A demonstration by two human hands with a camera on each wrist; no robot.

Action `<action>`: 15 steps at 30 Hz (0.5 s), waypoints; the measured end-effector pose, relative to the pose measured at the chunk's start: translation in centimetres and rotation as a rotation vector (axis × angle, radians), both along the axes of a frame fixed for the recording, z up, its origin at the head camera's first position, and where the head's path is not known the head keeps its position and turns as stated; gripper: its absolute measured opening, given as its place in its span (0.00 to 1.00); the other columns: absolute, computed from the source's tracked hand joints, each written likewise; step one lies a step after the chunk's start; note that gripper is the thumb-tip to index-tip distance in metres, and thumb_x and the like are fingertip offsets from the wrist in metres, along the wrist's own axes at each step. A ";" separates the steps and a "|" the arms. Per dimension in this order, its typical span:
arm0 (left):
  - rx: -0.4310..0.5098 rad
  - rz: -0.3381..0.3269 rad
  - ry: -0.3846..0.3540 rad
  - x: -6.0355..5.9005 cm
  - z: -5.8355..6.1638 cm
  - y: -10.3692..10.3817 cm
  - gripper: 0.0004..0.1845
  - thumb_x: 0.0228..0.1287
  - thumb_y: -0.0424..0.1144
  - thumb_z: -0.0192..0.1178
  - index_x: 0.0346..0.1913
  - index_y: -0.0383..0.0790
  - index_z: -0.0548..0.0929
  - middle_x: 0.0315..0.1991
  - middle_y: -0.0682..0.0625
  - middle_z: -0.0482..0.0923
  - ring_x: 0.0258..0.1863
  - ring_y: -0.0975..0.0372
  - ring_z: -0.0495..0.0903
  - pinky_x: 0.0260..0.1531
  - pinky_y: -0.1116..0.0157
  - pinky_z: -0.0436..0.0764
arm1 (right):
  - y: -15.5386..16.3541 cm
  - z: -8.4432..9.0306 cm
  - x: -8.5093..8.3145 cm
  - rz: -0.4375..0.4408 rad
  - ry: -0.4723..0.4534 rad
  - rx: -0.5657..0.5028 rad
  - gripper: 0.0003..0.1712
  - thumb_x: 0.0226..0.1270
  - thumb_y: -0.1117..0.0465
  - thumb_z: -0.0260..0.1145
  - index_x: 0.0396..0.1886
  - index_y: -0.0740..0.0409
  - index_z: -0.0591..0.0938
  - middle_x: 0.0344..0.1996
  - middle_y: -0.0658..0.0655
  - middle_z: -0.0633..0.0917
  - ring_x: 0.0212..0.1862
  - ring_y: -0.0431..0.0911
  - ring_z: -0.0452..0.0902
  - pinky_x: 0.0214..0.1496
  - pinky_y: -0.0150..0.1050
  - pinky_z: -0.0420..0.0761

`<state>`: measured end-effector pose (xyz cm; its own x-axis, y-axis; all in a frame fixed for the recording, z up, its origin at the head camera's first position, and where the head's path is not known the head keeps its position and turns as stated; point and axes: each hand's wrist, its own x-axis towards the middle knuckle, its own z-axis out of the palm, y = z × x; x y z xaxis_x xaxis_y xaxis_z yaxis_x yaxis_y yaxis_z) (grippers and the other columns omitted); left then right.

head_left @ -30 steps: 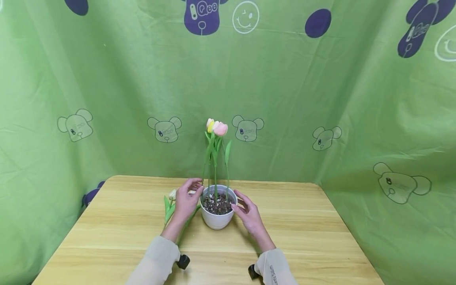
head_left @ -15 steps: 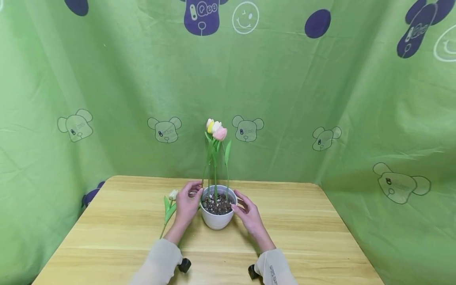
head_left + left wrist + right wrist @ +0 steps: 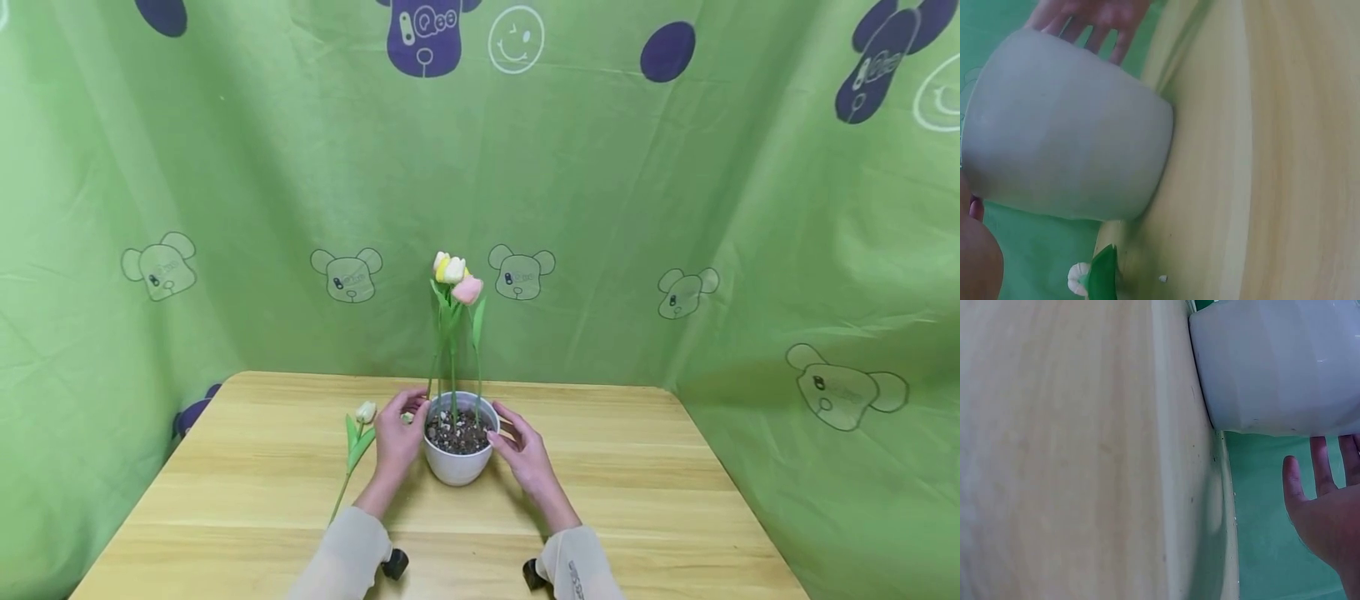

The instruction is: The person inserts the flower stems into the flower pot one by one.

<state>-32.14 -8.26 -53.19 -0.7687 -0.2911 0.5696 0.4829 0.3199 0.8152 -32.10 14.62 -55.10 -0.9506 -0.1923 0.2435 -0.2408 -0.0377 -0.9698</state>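
Note:
A white flower pot (image 3: 456, 468) filled with dark soil (image 3: 454, 435) stands upright on the table. Several artificial tulips rise from it; a pink one (image 3: 468, 290) leans right of a white one (image 3: 454, 270), with yellow petals behind. At the pot's left rim my left hand (image 3: 397, 433) pinches a tulip stem (image 3: 431, 375) between thumb and fingers; its lower end is hidden there. My right hand (image 3: 527, 454) holds the pot's right side, thumb by the near rim. In the right wrist view, its fingers (image 3: 1322, 465) reach the pot wall.
A white tulip (image 3: 366, 412) with green leaves lies on the wooden table (image 3: 622, 475), left of my left hand. Something green and white shows behind that hand's fingers, partly hidden. Green printed cloth (image 3: 600, 183) hangs behind the table and at both sides.
My left hand has shifted slightly down and to the right at the rim. The pink tulip head has sunk lower, uncovering more of the white one. My right hand and the pot stay in place.

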 end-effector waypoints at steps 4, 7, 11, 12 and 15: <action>0.008 0.013 -0.008 0.0 -0.2 0.4 0.13 0.60 0.23 0.70 0.48 0.34 0.88 0.36 0.45 0.89 0.36 0.57 0.85 0.40 0.68 0.87 | -0.1 0.1 0.1 0.003 -0.001 -0.007 0.34 0.71 0.70 0.67 0.75 0.65 0.70 0.76 0.67 0.69 0.73 0.67 0.67 0.67 0.26 0.77; 0.019 0.024 -0.014 0.0 -0.3 0.5 0.13 0.60 0.23 0.69 0.48 0.35 0.88 0.37 0.45 0.88 0.36 0.57 0.85 0.41 0.69 0.87 | -0.1 0.2 0.2 -0.006 -0.013 -0.004 0.34 0.70 0.70 0.67 0.75 0.64 0.70 0.76 0.66 0.69 0.74 0.66 0.67 0.67 0.26 0.77; 0.041 0.030 -0.022 0.1 -0.3 0.6 0.13 0.61 0.23 0.69 0.48 0.33 0.87 0.37 0.44 0.88 0.37 0.56 0.84 0.41 0.71 0.86 | -0.2 0.3 0.3 -0.012 -0.024 -0.005 0.34 0.70 0.69 0.68 0.75 0.63 0.70 0.76 0.65 0.69 0.73 0.66 0.68 0.67 0.26 0.77; 0.045 0.030 -0.027 0.1 -0.3 0.6 0.13 0.61 0.23 0.69 0.49 0.33 0.87 0.38 0.44 0.88 0.37 0.56 0.84 0.41 0.70 0.86 | -0.2 0.3 0.3 -0.012 -0.023 -0.004 0.34 0.70 0.69 0.67 0.75 0.63 0.70 0.76 0.65 0.69 0.73 0.66 0.68 0.67 0.26 0.77; 0.056 0.026 -0.043 0.2 -0.2 0.6 0.12 0.62 0.23 0.68 0.49 0.33 0.87 0.38 0.43 0.88 0.37 0.56 0.84 0.43 0.65 0.88 | -0.2 0.3 0.2 -0.009 -0.016 -0.006 0.34 0.71 0.70 0.67 0.75 0.65 0.70 0.76 0.66 0.69 0.73 0.66 0.68 0.67 0.26 0.77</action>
